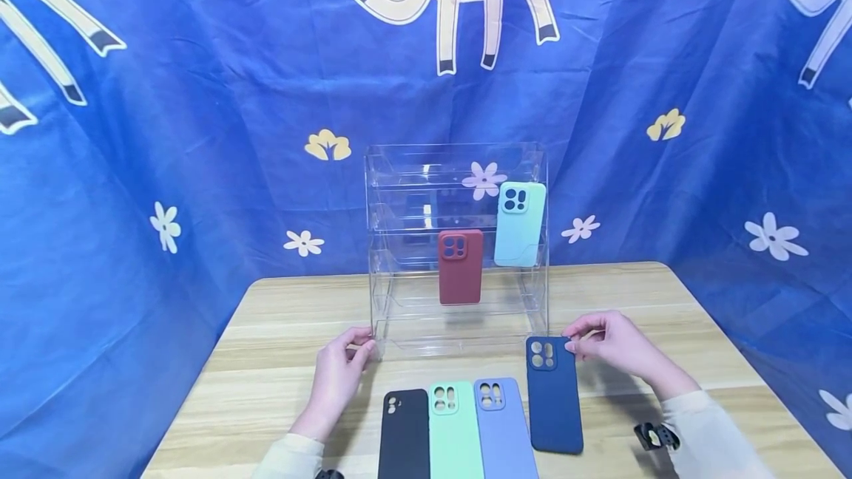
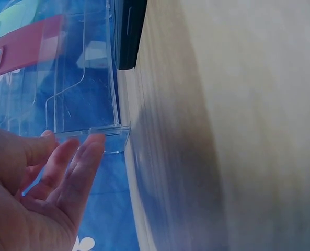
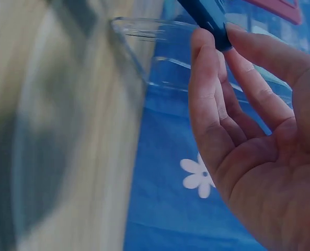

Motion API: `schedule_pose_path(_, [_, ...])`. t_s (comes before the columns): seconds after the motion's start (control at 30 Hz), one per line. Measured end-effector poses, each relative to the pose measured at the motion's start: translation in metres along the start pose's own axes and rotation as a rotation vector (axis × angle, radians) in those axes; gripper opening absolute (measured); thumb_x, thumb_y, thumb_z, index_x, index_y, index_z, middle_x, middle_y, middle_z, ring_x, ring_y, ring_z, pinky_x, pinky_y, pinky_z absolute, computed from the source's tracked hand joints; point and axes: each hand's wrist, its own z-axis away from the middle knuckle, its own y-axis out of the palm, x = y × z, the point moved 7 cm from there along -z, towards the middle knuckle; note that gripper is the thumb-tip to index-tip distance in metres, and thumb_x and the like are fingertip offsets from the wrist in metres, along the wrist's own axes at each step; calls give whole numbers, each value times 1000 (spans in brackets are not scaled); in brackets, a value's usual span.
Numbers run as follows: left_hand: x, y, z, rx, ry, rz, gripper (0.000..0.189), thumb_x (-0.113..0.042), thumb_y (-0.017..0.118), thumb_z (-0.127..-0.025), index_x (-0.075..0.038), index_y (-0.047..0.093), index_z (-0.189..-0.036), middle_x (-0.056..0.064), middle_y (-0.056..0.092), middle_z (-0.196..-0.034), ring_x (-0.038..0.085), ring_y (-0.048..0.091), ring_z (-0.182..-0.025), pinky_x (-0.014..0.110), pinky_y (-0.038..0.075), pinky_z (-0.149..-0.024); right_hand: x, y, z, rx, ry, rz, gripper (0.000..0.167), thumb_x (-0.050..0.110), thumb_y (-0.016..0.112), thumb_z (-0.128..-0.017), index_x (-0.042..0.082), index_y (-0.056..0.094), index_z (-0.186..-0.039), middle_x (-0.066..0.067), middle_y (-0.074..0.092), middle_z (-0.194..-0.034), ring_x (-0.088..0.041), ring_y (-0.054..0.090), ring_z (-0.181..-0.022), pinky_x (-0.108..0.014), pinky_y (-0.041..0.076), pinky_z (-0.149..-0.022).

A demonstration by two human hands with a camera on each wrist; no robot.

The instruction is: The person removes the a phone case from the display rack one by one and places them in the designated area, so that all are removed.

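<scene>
My right hand (image 1: 612, 346) pinches a navy blue phone case (image 1: 555, 409) by its upper right corner, near the front right of a clear acrylic display rack (image 1: 406, 350). In the right wrist view, the thumb and fingertips meet on the end of that case (image 3: 212, 23). My left hand (image 1: 338, 374) rests its fingertips at the rack's lower left edge; in the left wrist view its fingers (image 2: 76, 178) are fairly straight. A dark red phone case (image 1: 461, 276) and a light aqua one (image 1: 518, 235) stand in the rack, the aqua one higher and farther right.
In front of the rack, a black phone case (image 1: 404, 438), a mint green case (image 1: 455, 435) and a lavender case (image 1: 504, 435) are side by side. Beneath is a light wooden table (image 1: 286, 316). A patterned blue curtain (image 1: 233, 131) hangs behind and at both sides.
</scene>
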Motion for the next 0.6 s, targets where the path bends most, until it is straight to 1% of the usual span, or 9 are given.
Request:
schedule_pose_path(0.13, [1, 1, -1, 6, -4, -2, 24, -4, 69, -97, -2, 71, -120, 13, 73, -98, 31, 76, -81, 21, 61, -61, -14, 8, 1, 25, -18, 19, 21, 9, 77, -90, -5, 74, -106, -13, 75, -86, -26, 72, -70, -39, 66, -66])
schedule_pose_path(0.27, [-1, 0, -1, 6, -3, -2, 25, -4, 69, -97, -1, 71, -121, 13, 73, -98, 30, 76, -80, 23, 62, -62, -25, 18, 1, 59, -21, -1, 21, 8, 76, -91, -6, 73, -107, -13, 75, -85, -22, 73, -69, -34, 66, -65])
schedule_pose_path(0.47, [-2, -1, -1, 2, -7, -8, 25, -3, 70, -96, 0, 71, -121, 13, 73, -98, 28, 76, -80, 23, 63, -62, -32, 31, 1, 108, -18, -36, 20, 5, 74, -92, -8, 72, -107, -14, 75, -86, -19, 71, -69, -33, 65, -63])
schedule_pose_path(0.6, [-3, 0, 0, -3, 2, -7, 24, -2, 70, -96, 0, 72, -120, 13, 73, -96, 30, 76, -79, 25, 63, -62, -37, 40, 2, 133, 12, -52, 19, 5, 75, -91, -7, 73, -105, -13, 73, -83, -19, 70, -68, -33, 65, -61])
